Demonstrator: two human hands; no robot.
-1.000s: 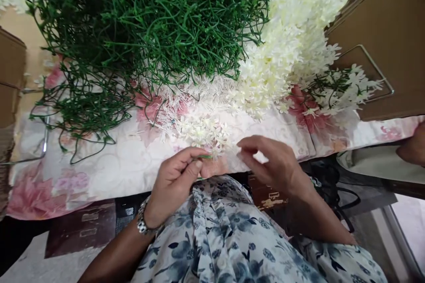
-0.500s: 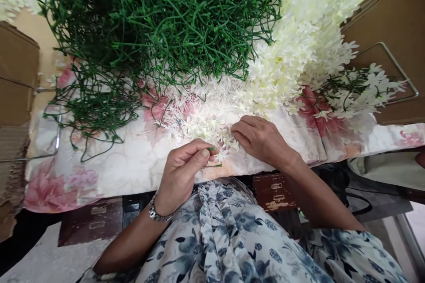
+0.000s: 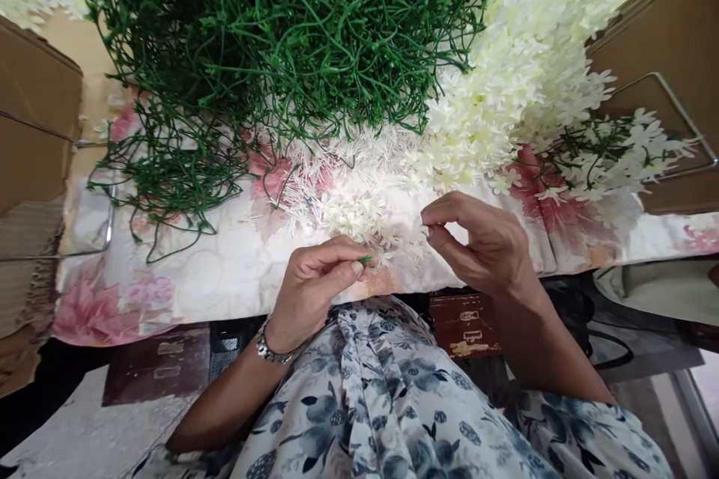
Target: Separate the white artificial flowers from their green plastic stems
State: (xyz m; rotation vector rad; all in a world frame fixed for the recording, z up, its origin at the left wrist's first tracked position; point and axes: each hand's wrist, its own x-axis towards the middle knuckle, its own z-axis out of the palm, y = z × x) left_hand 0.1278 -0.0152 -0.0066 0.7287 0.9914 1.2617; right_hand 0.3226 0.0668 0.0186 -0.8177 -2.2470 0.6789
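Head cam, 1st-person POV, facing fwd/down, close over hands (image 3: 314,277) (image 3: 490,245)

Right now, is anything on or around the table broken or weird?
The brown cardboard at the left looks odd: its lower edge is ragged, as if torn. The green stems and white flowers lie in heaps; none look plainly damaged.

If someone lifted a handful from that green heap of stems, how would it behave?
The green heap would probably come up in clumps, since its thin stems cross and interlace. It looks light for its bulk, with gaps along its edges. The stems seem springy, as many hold arched curves.
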